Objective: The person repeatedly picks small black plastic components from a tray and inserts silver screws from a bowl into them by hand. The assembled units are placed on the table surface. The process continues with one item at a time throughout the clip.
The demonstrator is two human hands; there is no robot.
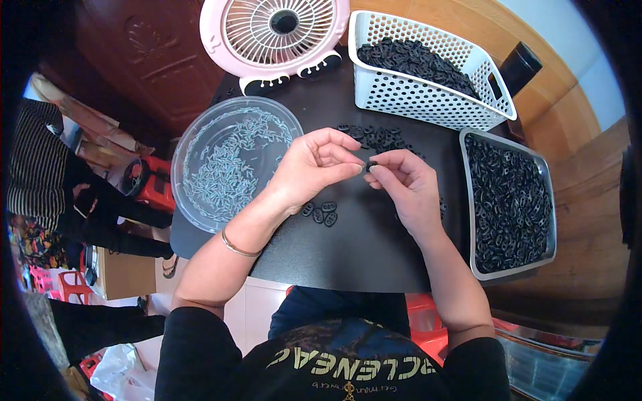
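Observation:
My right hand (pixel 409 190) pinches a small black piece (pixel 372 164) between thumb and fingertips, above the middle of the dark table. My left hand (pixel 314 164) meets it from the left, thumb and forefinger closed at the piece's edge; what they hold, if anything, is too small to make out. Several finished-looking black oval pieces with holes (pixel 326 214) lie on the table below my left wrist. Just beyond my hands is a loose pile of similar black pieces (pixel 384 138). To the left, a round clear tub (pixel 179 175) holds many small, thin, pale blue-grey pins.
A metal tray (pixel 473 257) full of black oval pieces stands at the right. Behind it is a white perforated basket (pixel 401 93) of black pieces. A pink fan (pixel 224 57) stands at the back, a black cylinder (pixel 520 65) at far right. Two people stand at the left.

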